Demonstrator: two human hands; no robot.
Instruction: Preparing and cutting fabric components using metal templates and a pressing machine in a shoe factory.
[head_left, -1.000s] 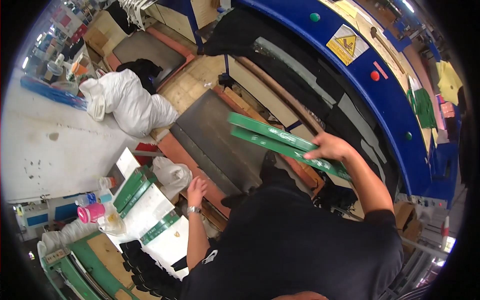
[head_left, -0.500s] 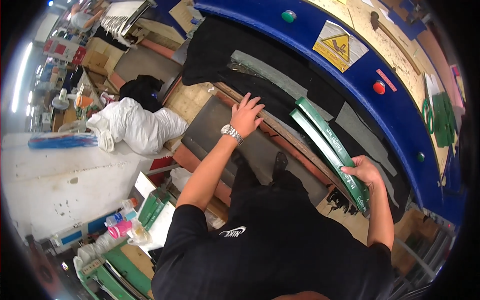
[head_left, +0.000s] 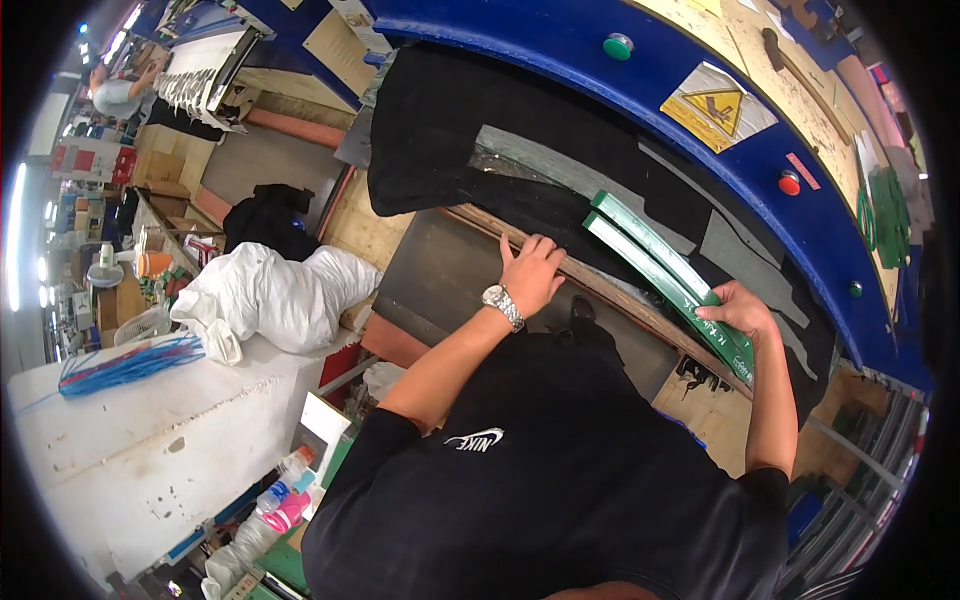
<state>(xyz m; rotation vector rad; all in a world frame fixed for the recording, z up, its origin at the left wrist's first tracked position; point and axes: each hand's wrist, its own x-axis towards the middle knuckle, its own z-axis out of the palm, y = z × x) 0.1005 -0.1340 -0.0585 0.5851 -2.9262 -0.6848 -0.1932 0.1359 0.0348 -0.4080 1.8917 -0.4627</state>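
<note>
My right hand grips the near right end of a long, narrow green cutting die. The thumb lies on top of it, and some fingers are hidden on its far side. Two parallel green bars make up the die, with handwriting along them. It slants over black and grey fabric on the work surface. My left hand, with a metal watch on its wrist, rests on the wooden front edge of that surface. Its thumb is apart from the fingers, and it holds nothing.
A blue machine beam with a green button, a red button and a yellow warning sign curves across behind the fabric. On the left, a stuffed white sack sits by a white table bearing blue cords. Another person stands far left.
My left hand has slid rightward along the wooden edge, and its fingers are less spread. The right hand still grips the green cutting die, which has shifted little. The whole view has turned slightly.
</note>
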